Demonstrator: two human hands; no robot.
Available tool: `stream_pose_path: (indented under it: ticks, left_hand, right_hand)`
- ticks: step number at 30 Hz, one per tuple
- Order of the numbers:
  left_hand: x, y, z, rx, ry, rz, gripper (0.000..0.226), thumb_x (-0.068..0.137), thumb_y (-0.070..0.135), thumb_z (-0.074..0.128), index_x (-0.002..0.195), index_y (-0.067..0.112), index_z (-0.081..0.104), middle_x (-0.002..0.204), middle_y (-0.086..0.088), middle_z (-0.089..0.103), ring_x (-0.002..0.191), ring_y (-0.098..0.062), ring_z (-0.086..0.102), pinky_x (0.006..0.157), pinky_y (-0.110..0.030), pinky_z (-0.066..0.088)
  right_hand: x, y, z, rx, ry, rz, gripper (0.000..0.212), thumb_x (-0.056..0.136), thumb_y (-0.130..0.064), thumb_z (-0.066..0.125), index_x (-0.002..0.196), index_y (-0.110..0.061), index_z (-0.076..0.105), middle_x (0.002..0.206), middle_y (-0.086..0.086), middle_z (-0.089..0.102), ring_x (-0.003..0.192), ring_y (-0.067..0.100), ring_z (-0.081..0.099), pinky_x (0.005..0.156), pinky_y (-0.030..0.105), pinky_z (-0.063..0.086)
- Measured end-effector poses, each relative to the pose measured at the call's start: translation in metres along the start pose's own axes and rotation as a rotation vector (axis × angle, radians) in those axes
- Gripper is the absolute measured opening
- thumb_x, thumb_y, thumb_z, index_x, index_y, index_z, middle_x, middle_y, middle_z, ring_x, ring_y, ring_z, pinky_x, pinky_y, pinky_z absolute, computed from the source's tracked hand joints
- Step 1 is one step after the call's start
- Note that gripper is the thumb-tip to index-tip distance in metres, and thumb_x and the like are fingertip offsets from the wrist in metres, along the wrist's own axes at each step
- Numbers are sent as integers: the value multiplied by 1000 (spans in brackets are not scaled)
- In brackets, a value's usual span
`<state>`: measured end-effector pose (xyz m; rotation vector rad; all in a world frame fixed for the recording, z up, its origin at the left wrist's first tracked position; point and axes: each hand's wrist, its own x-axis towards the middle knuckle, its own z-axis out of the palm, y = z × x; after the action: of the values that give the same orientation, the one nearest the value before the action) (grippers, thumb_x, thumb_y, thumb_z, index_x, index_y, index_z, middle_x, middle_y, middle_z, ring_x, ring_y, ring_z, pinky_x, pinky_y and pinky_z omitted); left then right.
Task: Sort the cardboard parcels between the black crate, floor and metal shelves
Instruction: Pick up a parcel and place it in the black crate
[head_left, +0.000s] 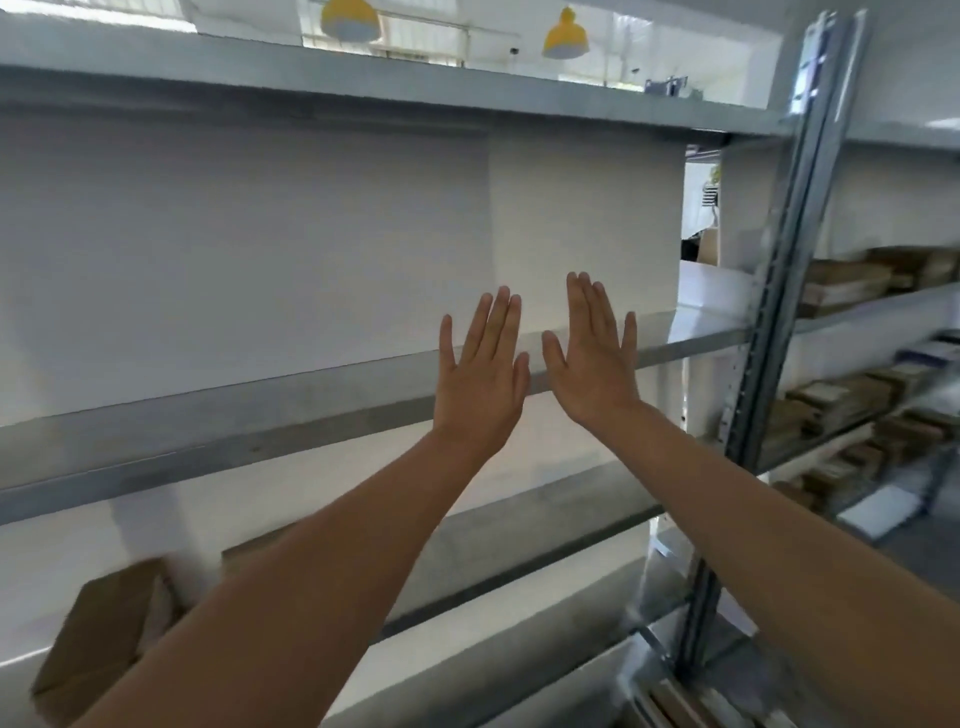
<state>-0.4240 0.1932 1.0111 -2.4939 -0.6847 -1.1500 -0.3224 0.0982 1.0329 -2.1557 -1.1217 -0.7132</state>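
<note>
Fingers (498, 322) were straight and slightly spread on both sides, with nothing held. We logged the left hand (480, 374) and right hand (592, 358) as empty, raised side by side before the front edge of the middle level of the metal shelves (208, 436). One cardboard parcel (104, 639) sat at the left end of a lower level, and stacked parcels (841, 283) filled the right bay. The black crate was not in view. We judged the step as between parcels; the next move calls for reaching down to grasp one.

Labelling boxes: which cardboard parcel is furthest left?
The brown parcel at lower left, beside the left forearm; the stacked parcels lie on shelves right of the upright post.
</note>
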Motion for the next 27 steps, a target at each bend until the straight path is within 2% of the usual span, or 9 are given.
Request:
stream_pose_path:
  ticks: [5, 13, 17, 19, 22, 27]
  left_hand:
    - [22, 59, 45, -144, -22, 130, 58, 106, 41, 22, 156, 15, 8, 164, -2, 4, 151, -17, 1, 121, -50, 1]
    - [49, 147, 106, -453, -48, 263, 56, 106, 36, 22, 156, 13, 13, 164, -2, 9, 151, -16, 5, 121, -52, 6]
    - [51, 169, 140, -587, -110, 329, 56, 105, 35, 18, 156, 13, 11, 164, -2, 8, 151, -15, 4, 121, -52, 4]
    - [48, 177, 161, -614, -155, 364, 56, 105, 36, 12, 156, 14, 8, 164, -1, 5, 151, -15, 1, 121, -52, 3]
    - [44, 190, 188, -687, -219, 397, 56, 105, 36, 17, 156, 15, 10, 164, -1, 8, 151, -15, 2, 121, -52, 5]
    - [46, 219, 206, -738, -231, 471, 58, 103, 38, 13, 156, 15, 9, 164, -1, 7, 151, -15, 0, 121, -51, 3]
  right_hand:
    - [-11, 60, -6, -74, -1, 77, 64, 104, -34, 31, 158, -17, 0, 165, -1, -2, 151, 13, -6, 121, 49, -6]
    - [-12, 145, -19, -316, -8, 281, 65, 103, -38, 28, 157, -18, -1, 165, -3, -3, 151, 12, -6, 121, 48, -8]
    - [-14, 177, -11, -413, -27, 386, 63, 103, -38, 27, 157, -18, 0, 165, -2, -1, 151, 12, -5, 122, 50, -4]
    - [-21, 189, -1, -433, -35, 446, 63, 104, -38, 26, 157, -18, 0, 165, -2, -2, 151, 12, -7, 121, 47, -9]
    - [-36, 204, 16, -446, -60, 531, 64, 104, -39, 26, 157, -16, -1, 165, -2, -4, 151, 11, -8, 121, 47, -10]
    - [-54, 233, 21, -505, -111, 609, 67, 103, -41, 25, 157, -17, -6, 165, -2, -9, 150, 12, -13, 117, 45, -15]
